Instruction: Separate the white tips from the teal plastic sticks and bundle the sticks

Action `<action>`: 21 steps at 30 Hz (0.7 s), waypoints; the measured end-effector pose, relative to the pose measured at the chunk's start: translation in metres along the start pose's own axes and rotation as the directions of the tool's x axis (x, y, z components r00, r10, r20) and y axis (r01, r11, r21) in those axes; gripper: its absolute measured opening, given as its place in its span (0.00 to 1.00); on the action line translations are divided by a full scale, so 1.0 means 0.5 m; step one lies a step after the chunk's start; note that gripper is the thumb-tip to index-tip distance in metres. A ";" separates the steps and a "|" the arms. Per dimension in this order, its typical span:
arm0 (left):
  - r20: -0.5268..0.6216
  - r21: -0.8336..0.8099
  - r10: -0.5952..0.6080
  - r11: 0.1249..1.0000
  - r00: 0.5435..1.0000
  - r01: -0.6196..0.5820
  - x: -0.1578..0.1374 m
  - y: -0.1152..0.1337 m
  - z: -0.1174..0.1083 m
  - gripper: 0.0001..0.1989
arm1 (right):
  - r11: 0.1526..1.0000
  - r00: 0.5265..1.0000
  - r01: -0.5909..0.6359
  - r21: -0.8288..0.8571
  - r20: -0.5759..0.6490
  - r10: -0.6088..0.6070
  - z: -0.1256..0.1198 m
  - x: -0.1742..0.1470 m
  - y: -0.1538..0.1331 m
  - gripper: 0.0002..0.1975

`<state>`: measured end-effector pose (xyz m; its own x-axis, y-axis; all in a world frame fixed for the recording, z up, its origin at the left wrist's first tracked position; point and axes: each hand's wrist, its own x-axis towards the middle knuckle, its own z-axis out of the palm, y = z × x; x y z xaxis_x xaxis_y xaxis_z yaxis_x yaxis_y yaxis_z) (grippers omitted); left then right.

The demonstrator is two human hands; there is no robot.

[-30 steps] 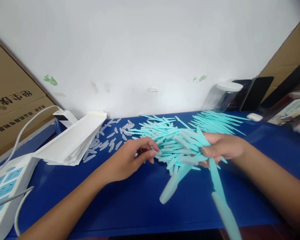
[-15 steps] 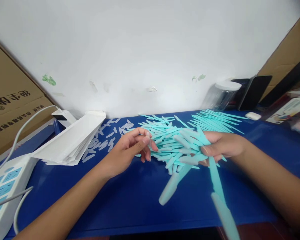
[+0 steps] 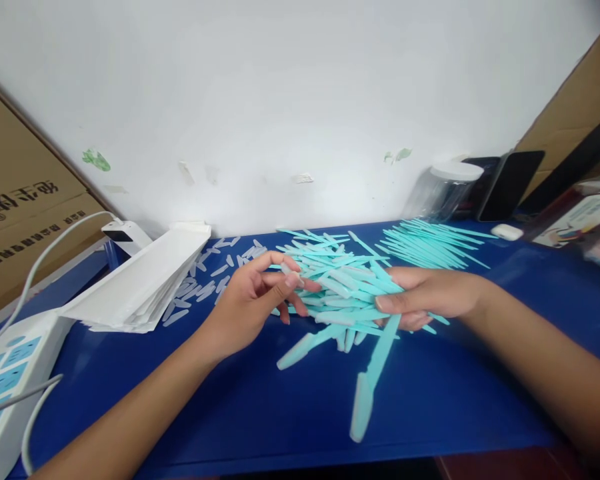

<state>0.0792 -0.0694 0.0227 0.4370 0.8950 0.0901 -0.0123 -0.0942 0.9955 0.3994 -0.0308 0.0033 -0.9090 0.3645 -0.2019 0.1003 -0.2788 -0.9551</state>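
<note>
A fanned bunch of turquoise eyebrow razors (image 3: 377, 357) is gripped by my right hand (image 3: 427, 297), thumb on top. Their capped blade ends point left, and two of them splay downward over the table. Just left of the bunch, my left hand (image 3: 255, 297) has its thumb and forefinger pinched on a small translucent blade cap (image 3: 289, 271); the other fingers are curled. Behind both hands lies a loose pile of the same razors (image 3: 320, 250), partly hidden by the bunch. Loose translucent caps (image 3: 195, 288) are scattered left of my left hand.
More turquoise razors (image 3: 425, 241) lie in a fanned heap at the back right, before a clear jar (image 3: 447, 190) with a white lid. White paper sleeves (image 3: 145, 280) are stacked at left, beside a power strip (image 3: 15, 373) with cables. A white wall stands behind the blue table (image 3: 280, 420).
My right hand has moved left with the razor bunch, bringing the razors closer to my left hand. The left hand has barely shifted, and a translucent cap now shows in its pinch.
</note>
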 end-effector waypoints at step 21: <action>-0.448 0.221 0.185 0.971 0.875 -0.093 0.012 -0.004 -0.009 0.18 | 0.999 0.961 0.047 0.012 -0.274 -0.041 0.022 0.015 -0.027 0.21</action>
<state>0.0776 -0.0620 0.0213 -0.0228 0.9607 0.2766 0.1461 -0.2705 0.9516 0.3868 -0.0344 0.0170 -0.7669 0.6051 -0.2139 0.0529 -0.2725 -0.9607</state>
